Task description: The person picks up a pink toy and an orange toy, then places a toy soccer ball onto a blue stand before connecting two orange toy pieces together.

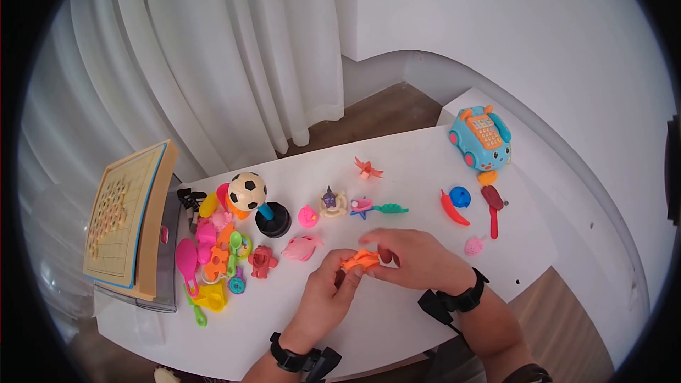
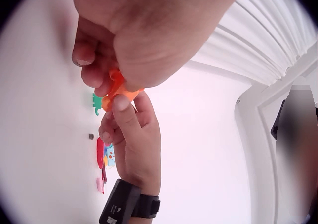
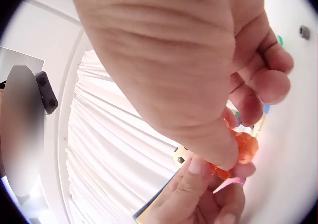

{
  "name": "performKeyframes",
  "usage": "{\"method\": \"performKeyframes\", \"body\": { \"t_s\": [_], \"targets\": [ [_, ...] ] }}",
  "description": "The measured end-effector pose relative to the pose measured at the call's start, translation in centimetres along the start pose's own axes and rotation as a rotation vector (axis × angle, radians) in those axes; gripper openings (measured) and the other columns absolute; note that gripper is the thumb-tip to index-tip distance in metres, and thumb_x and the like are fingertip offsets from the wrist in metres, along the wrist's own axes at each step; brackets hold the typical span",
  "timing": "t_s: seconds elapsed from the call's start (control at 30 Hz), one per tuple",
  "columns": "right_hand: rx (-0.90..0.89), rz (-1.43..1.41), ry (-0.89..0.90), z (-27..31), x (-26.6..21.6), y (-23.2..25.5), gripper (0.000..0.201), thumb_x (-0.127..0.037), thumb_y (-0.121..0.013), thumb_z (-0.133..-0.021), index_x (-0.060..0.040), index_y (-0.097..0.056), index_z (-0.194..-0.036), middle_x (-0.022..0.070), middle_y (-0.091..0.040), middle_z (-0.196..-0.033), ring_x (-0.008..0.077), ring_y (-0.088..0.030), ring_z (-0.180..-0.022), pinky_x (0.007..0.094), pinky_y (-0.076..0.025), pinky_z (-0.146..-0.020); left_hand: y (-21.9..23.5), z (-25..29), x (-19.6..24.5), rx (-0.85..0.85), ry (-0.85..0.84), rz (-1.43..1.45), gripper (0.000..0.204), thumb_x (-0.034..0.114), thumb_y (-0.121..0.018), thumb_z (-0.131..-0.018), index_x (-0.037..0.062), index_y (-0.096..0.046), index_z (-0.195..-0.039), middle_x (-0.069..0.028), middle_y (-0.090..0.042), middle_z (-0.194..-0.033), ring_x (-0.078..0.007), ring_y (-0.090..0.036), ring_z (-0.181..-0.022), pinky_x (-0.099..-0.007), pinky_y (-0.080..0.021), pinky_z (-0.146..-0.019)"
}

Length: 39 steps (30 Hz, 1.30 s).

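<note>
An orange plastic toy with a lumpy, folded outline is between both hands over the front middle of the white table. My left hand pinches its left side between thumb and fingers. On the other side, the thumb and fingertips of my right hand grip it too. Fingers cover much of the toy; a rounded orange end shows past the right thumb in the right wrist view. A pink toy lies just beyond the left hand, and a green comb-like piece lies beyond the right.
A pile of colourful toys, including a pink paddle, covers the table's left side beside a tilted board game box. A soccer ball tops a black-based stand. At the right are a toy phone and a red chili pepper.
</note>
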State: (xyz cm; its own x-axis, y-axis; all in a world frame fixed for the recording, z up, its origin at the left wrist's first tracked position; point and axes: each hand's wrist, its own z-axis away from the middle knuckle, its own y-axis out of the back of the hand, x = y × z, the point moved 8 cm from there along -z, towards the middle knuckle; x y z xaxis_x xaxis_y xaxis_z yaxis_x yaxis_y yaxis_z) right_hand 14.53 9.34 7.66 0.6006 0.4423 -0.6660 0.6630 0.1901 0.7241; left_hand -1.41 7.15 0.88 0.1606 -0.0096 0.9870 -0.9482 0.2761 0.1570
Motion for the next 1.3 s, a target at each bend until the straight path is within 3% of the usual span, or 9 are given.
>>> {"method": "performKeyframes", "body": {
  "t_s": [0.03, 0.1, 0.2, 0.43, 0.5, 0.7, 1.13, 1.23, 1.3],
  "targets": [
    [0.001, 0.002, -0.002, 0.1, 0.5, -0.4, 0.027, -0.02, -0.077, -0.091, -0.011, -0.066, -0.114, 0.0055, -0.065, -0.079, 0.0226, -0.066, -0.069, 0.0349, -0.051, -0.063, -0.1, 0.0, 0.2, -0.002, -0.001, 0.002, 0.025, 0.014, -0.065, -0.106, 0.0027, -0.06, -0.128, -0.0074, -0.072, -0.095, -0.0119, -0.061, -0.068, -0.0278, -0.052, -0.064],
    [-0.035, 0.141, 0.081, 0.1, 0.6, -1.4, 0.02, -0.021, -0.076, -0.09, -0.0107, -0.068, -0.106, 0.0052, -0.068, -0.083, 0.0247, -0.068, -0.074, 0.0357, -0.053, -0.066, -0.1, 0.4, 3.3, 0.076, -0.319, -0.408, 0.028, 0.012, -0.07, -0.101, 0.0046, -0.062, -0.126, -0.0118, -0.069, -0.106, -0.0225, -0.066, -0.07, -0.0347, -0.055, -0.067],
    [-0.033, 0.238, 0.016, 0.2, 0.6, -1.0, 0.017, -0.022, -0.076, -0.089, -0.01, -0.069, -0.099, 0.0055, -0.071, -0.088, 0.0268, -0.07, -0.078, 0.0376, -0.055, -0.068, 0.0, 0.5, 3.5, 0.101, -0.289, -0.487, 0.035, 0.004, -0.076, -0.092, 0.0025, -0.064, -0.125, -0.0122, -0.064, -0.115, -0.0215, -0.063, -0.067, -0.0327, -0.055, -0.066],
    [-0.039, 0.295, 0.03, 0.5, 0.6, -1.6, 0.02, -0.022, -0.077, -0.089, -0.0096, -0.068, -0.102, 0.0062, -0.072, -0.09, 0.0286, -0.072, -0.083, 0.0391, -0.056, -0.069, -0.2, 0.6, 3.7, 0.122, -0.303, -0.593, 0.042, 0.005, -0.078, -0.089, 0.004, -0.064, -0.128, -0.0128, -0.064, -0.117, -0.0229, -0.065, -0.068, -0.0354, -0.056, -0.066],
    [-0.052, 0.311, 0.022, 0.4, 0.9, -1.8, 0.02, -0.021, -0.077, -0.088, -0.0103, -0.067, -0.103, 0.0063, -0.072, -0.09, 0.0288, -0.072, -0.083, 0.0391, -0.056, -0.07, -0.2, 0.4, 3.3, 0.102, -0.235, -0.584, 0.037, 0.01, -0.075, -0.09, 0.0062, -0.065, -0.125, -0.0136, -0.065, -0.117, -0.0349, -0.071, -0.088, -0.0433, -0.059, -0.074],
    [-0.079, 0.285, 0.022, 0.2, 0.9, -2.1, 0.022, -0.021, -0.076, -0.088, -0.0111, -0.067, -0.106, 0.006, -0.073, -0.091, 0.0283, -0.072, -0.083, 0.0397, -0.056, -0.071, 0.0, 0.3, 3.1, 0.123, -0.282, -0.608, 0.028, 0.01, -0.076, -0.09, 0.0068, -0.068, -0.117, -0.0113, -0.067, -0.109, -0.0343, -0.071, -0.085, -0.0431, -0.058, -0.071],
    [-0.083, 0.225, 0.0, 0.0, 1.3, -2.2, 0.021, -0.022, -0.075, -0.09, -0.013, -0.068, -0.108, 0.0048, -0.072, -0.086, 0.0278, -0.071, -0.081, 0.0388, -0.056, -0.069, 0.1, 0.1, 2.9, 0.125, -0.283, -0.6, 0.028, 0.008, -0.076, -0.089, 0.0069, -0.067, -0.116, -0.0119, -0.066, -0.109, -0.0351, -0.071, -0.084, -0.0428, -0.059, -0.071],
    [-0.134, 0.241, 0.027, 0.1, 1.5, -3.1, 0.021, -0.022, -0.073, -0.09, -0.0102, -0.066, -0.106, 0.0079, -0.073, -0.089, 0.0314, -0.072, -0.086, 0.0436, -0.056, -0.071, 0.0, 0.2, 3.2, 0.155, -0.328, -0.634, 0.027, 0.003, -0.076, -0.087, 0.0057, -0.068, -0.113, -0.0106, -0.066, -0.107, -0.0269, -0.068, -0.073, -0.0378, -0.056, -0.067],
    [-0.112, 0.228, -0.008, 0.0, 1.6, -2.9, 0.024, -0.023, -0.075, -0.089, -0.0104, -0.066, -0.108, 0.007, -0.073, -0.088, 0.0306, -0.072, -0.086, 0.0423, -0.056, -0.071, 0.0, 0.1, 2.7, 0.124, -0.271, -0.648, 0.03, 0.009, -0.075, -0.089, 0.0073, -0.067, -0.118, -0.0121, -0.066, -0.112, -0.0355, -0.071, -0.087, -0.0437, -0.059, -0.073]
  ]
}}
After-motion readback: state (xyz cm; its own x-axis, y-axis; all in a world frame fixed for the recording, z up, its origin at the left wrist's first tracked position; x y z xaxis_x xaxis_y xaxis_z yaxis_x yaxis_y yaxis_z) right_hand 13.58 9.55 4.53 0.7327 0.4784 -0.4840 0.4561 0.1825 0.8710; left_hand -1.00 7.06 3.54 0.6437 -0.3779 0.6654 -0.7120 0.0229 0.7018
